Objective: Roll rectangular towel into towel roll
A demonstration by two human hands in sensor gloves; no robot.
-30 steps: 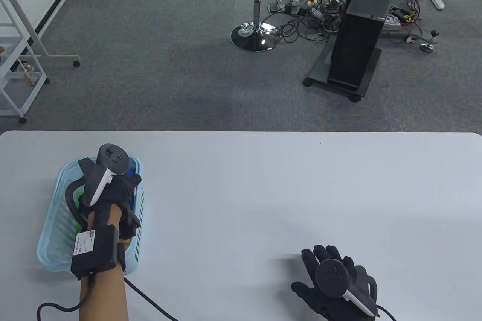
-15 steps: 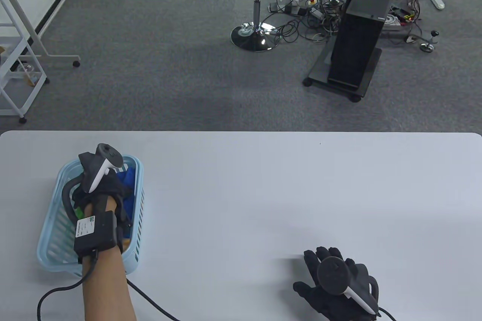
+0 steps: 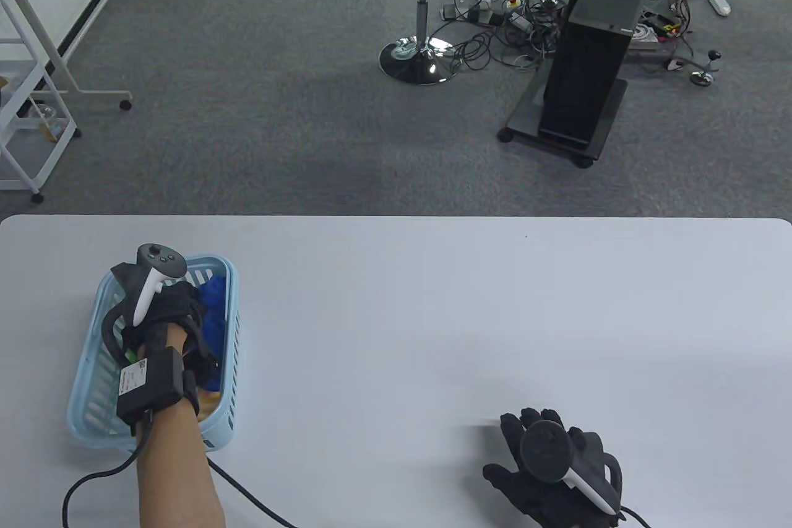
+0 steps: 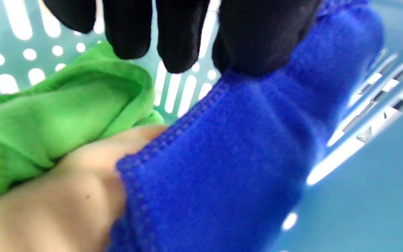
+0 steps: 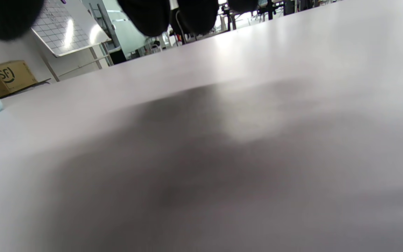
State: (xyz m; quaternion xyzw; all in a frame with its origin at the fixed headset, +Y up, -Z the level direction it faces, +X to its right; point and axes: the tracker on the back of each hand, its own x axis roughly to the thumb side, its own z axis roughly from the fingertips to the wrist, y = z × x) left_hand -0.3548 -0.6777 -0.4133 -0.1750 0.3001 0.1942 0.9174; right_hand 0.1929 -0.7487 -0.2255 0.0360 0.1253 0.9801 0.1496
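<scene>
A blue towel (image 3: 215,305) lies in a light blue slotted basket (image 3: 232,330) at the table's left. My left hand (image 3: 179,311) reaches into the basket. In the left wrist view my left hand (image 4: 201,52) pinches the upper edge of the blue towel (image 4: 229,157), which rises toward the fingers. A green towel (image 4: 47,119) and a peach-coloured one (image 4: 65,196) lie beside it. My right hand (image 3: 516,447) rests flat on the white table (image 3: 433,305) at the front right, fingers spread, holding nothing.
A black cable (image 3: 247,491) runs from my left wrist across the table's front edge. The basket's wall (image 4: 362,175) is close on the right of the left hand. Beyond the far edge stand a chair (image 3: 421,8) and a black cart (image 3: 581,82).
My left hand has sunk deeper into the basket and drawn back toward me, uncovering more of the blue towel. The right hand has barely moved.
</scene>
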